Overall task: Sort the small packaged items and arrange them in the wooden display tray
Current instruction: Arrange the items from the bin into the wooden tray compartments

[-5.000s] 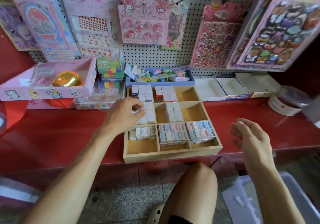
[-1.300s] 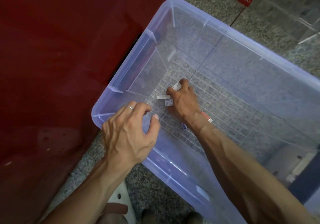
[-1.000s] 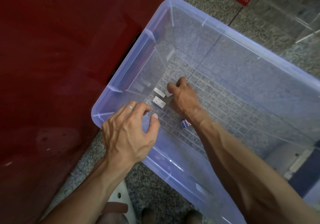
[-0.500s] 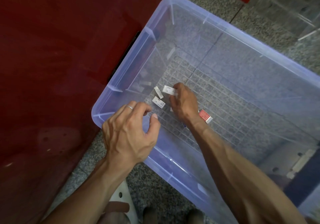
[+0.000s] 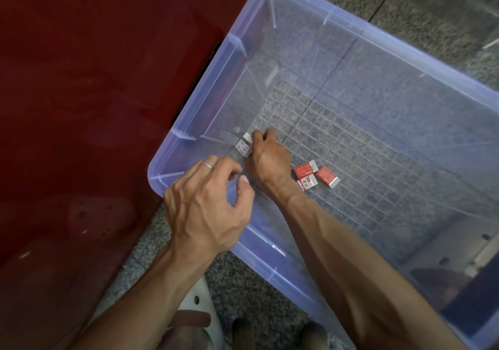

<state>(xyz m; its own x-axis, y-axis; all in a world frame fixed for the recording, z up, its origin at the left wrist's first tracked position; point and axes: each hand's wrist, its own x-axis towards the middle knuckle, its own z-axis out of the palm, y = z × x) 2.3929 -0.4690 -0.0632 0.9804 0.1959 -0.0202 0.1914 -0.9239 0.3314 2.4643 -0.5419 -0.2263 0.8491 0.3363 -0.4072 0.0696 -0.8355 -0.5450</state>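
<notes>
Clear plastic bin [image 5: 337, 39] across the right of the frame, on speckled floor beside a red cabinet front [image 5: 81, 106] at left. Left hand [image 5: 208, 209] at lower centre, over the bin's near rim, fingers loosely curled, holding nothing. Right hand [image 5: 266, 157] inside the bin, centre frame, fingertips down on two white packets [image 5: 244, 145]; pinched or only touched, cannot tell. Three red-and-white packets [image 5: 314, 175] loose just right of the wrist, flat, long axes differing, mostly slanting upper left to lower right. Probably light, stiff, slick-wrapped little blocks; best pinched across the short sides. Wooden tray out of view.
</notes>
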